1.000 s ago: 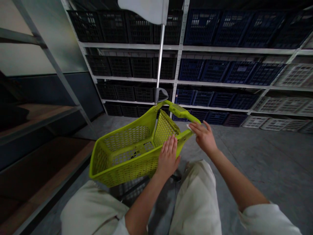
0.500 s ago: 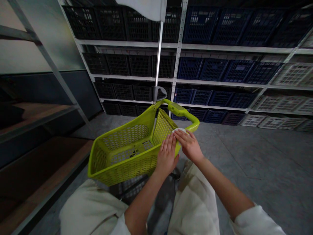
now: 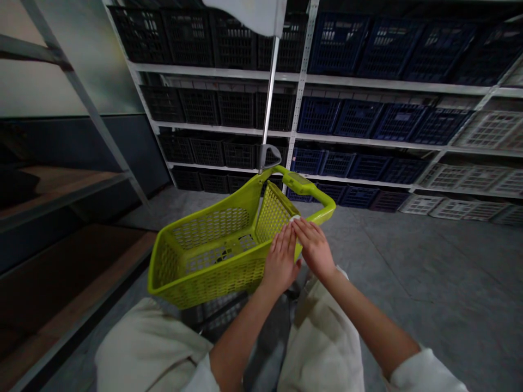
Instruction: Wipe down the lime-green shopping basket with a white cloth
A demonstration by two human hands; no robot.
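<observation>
A lime-green plastic shopping basket (image 3: 208, 256) rests tilted over my lap, its handle (image 3: 304, 190) pointing away from me. My left hand (image 3: 281, 260) lies flat on the basket's near rim, fingers stretched out together. Right beside it, my right hand (image 3: 314, 246) presses a small white cloth (image 3: 295, 219) against the rim just below the handle; only a corner of the cloth shows under the fingers. The two hands touch side by side.
Metal shelving (image 3: 347, 81) full of black, blue and white crates runs across the back. A chrome pole (image 3: 268, 92) with a grey grip rises behind the basket. Wooden shelves (image 3: 61, 190) stand at left. Grey concrete floor (image 3: 429, 261) lies to the right. A dark crate sits under the basket.
My right hand has slid with the cloth from the handle's end down along the rim toward my left hand, now touching it. The left hand and basket stayed put.
</observation>
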